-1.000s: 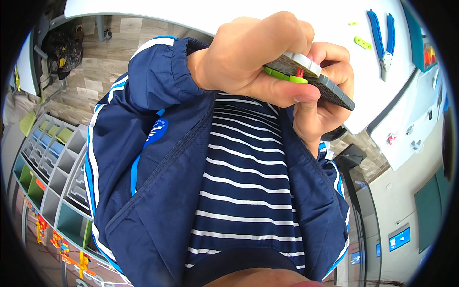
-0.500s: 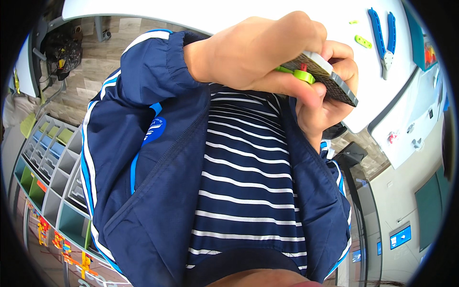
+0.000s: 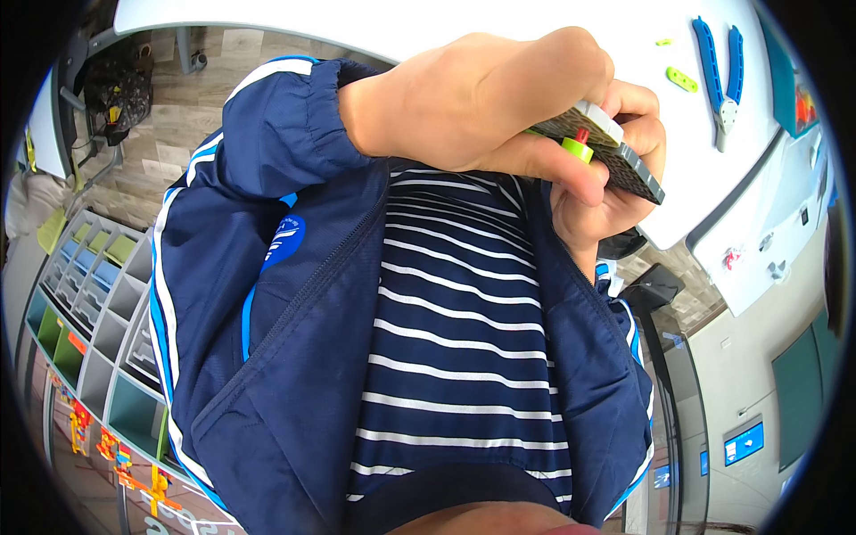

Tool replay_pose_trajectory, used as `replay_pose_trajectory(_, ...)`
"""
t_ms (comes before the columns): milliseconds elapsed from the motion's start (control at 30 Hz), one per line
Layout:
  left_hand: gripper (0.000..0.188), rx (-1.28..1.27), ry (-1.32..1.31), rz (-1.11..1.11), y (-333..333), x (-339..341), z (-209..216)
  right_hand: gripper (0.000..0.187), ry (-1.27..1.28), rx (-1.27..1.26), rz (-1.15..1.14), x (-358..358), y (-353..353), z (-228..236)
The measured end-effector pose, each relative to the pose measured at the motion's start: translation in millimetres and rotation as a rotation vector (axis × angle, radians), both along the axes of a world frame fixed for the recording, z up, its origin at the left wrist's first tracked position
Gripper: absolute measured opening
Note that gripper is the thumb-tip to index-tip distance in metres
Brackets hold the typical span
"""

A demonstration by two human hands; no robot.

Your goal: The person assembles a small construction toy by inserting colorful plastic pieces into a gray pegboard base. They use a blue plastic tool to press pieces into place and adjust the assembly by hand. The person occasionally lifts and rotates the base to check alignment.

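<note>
Above the front of my striped shirt, both hands meet around a dark grey gridded building plate [image 3: 638, 171] with a light grey edge, held at a slant. My right hand [image 3: 646, 135] curls its fingers around the plate's far side and steadies it. Closed over the near end, my left hand [image 3: 499, 102] pinches a lime green piece [image 3: 578, 150] against the plate's underside. From that piece a small red pin [image 3: 582, 135] sticks up toward the plate. Part of the green piece lies hidden behind the left fingers, so whether the pin is seated cannot be made out.
On the white table [image 3: 357, 22] beyond lie a green holed strip [image 3: 682, 79], a tiny green piece [image 3: 662, 42] and blue-handled pliers [image 3: 720, 76]. A teal bin [image 3: 785, 67] stands at the right. Shelving with trays [image 3: 98, 276] is at the left.
My left hand has shifted slightly right with the green piece. The piece has turned a little, and more of the red pin shows. The plate has moved slightly downward.
</note>
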State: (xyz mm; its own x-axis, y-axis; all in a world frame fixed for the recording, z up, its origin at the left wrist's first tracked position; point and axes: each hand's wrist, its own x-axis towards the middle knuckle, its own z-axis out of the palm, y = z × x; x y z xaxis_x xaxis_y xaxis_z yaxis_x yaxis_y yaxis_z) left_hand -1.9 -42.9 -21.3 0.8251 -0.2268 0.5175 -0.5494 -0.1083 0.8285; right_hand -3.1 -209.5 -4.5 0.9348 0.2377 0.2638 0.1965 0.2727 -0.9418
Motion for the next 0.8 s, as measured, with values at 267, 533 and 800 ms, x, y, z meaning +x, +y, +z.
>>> replay_pose_trajectory(267, 0.056, -0.042, -0.002, -0.058, 4.7, 2.2, 4.3, 0.039, 0.005, -0.011, -0.018, -3.5, -1.2, -1.8)
replay_pose_trajectory(533, 0.059, -0.151, -0.056, -0.293, 12.3, 5.9, 12.8, 0.042, -0.007, 0.034, 0.017, -9.5, -1.4, -3.6)
replay_pose_trajectory(800, 0.067, -0.121, -0.066, -0.305, 9.4, 6.9, 13.9, 0.043, -0.013, 0.062, -0.042, -12.7, 1.0, -4.8)
